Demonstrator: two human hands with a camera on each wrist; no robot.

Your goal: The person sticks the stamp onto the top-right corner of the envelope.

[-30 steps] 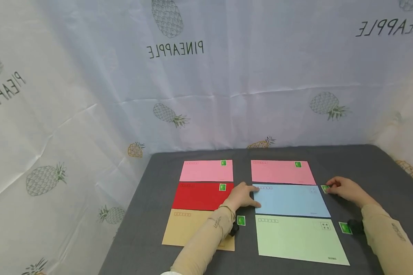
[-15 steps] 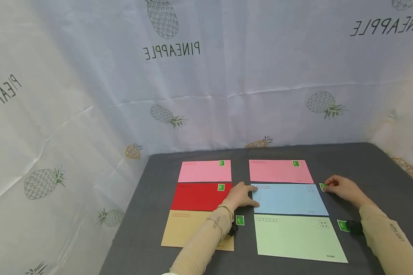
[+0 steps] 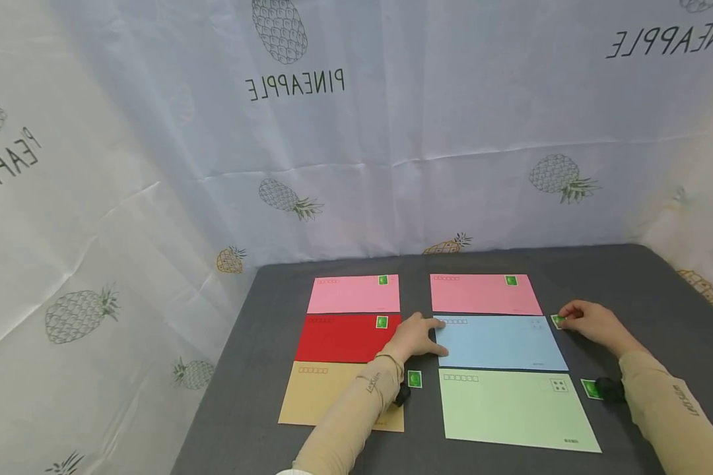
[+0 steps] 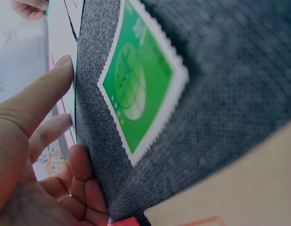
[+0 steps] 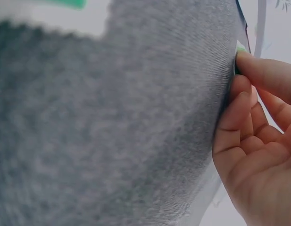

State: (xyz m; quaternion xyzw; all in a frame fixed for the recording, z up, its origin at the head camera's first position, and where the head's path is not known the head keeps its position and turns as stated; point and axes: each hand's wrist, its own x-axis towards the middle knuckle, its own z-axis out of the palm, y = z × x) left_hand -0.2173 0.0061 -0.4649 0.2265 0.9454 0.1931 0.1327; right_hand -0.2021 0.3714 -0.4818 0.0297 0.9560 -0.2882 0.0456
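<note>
Pinching 1 stamp [image 3: 555, 322]: R grip [image 3: 594, 324], tips together | L grip [image 3: 412, 340] spread on blue env. [image 3: 502, 343] | dk-gry tbl [image 3: 618, 277] | pineapple curtain [image 3: 392, 132] bhnd

Mirrored "PINEAPPLE" stands on the white curtain [image 3: 356, 125]; print on sleeves [image 3: 346, 422] and envelopes [image 3: 505, 412] cannot be read.

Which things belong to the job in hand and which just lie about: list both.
In the job, it seems:
- left hand, at the left edge of the blue envelope
- right hand, pinching the far stamp

Apparently just lying about now:
- left pink envelope
- right pink envelope
- red envelope
- yellow envelope
- pale green envelope
- centre loose stamp
- near-right loose stamp
</note>
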